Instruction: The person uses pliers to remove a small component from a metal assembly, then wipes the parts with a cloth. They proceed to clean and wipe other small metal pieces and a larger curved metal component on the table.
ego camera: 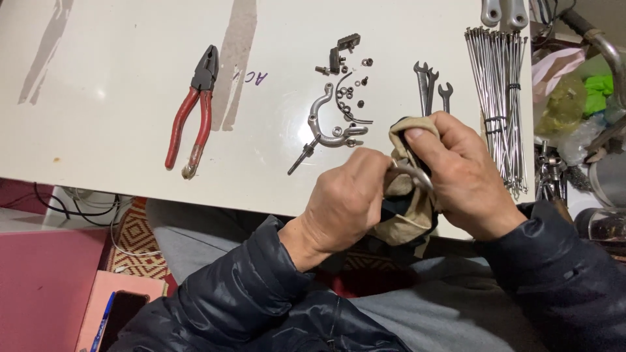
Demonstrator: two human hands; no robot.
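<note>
At table edge (195,189) | left hand (345,202): fingers pinched on curved metal arm (412,173) | right hand (456,176): clamped on beige rag (407,208) around arm | pliers (194,111), spanners (432,85) lie apart.

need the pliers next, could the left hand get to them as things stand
Probably yes, once it lets go. The left hand is busy gripping a curved metal part against the cloth. The pliers lie alone on the table to its left, with nothing between.

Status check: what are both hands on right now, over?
Left hand gripping curved metal part. Right hand rubbing it with tan cloth. Nothing obstructing.
</note>
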